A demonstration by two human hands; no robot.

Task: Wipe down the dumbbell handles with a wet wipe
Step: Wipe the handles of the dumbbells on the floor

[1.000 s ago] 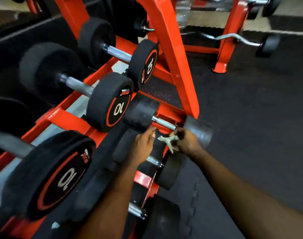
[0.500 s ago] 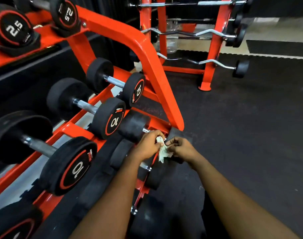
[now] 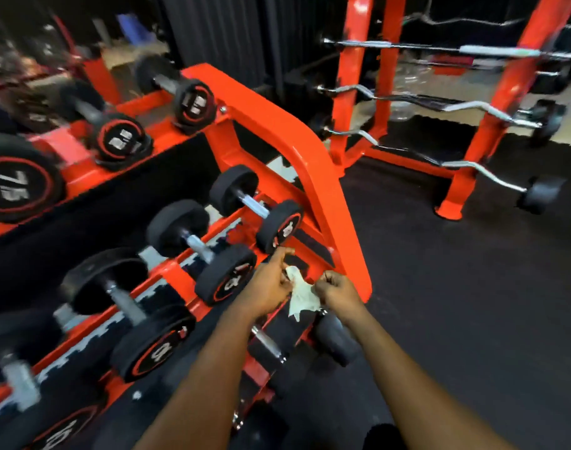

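We hold the wipe [image 3: 302, 295] between our two hands: the left hand [image 3: 271, 287] pinches its upper corner and the right hand [image 3: 337, 289] grasps its other edge. The wipe hangs just above a dumbbell [image 3: 266, 343] on the lowest shelf of the rack [image 3: 310, 164].

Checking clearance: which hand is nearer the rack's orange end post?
Right. The right hand is just left of the end post, low on it, holding the wipe; the left hand holds the wipe's other edge, farther left, by a dumbbell.
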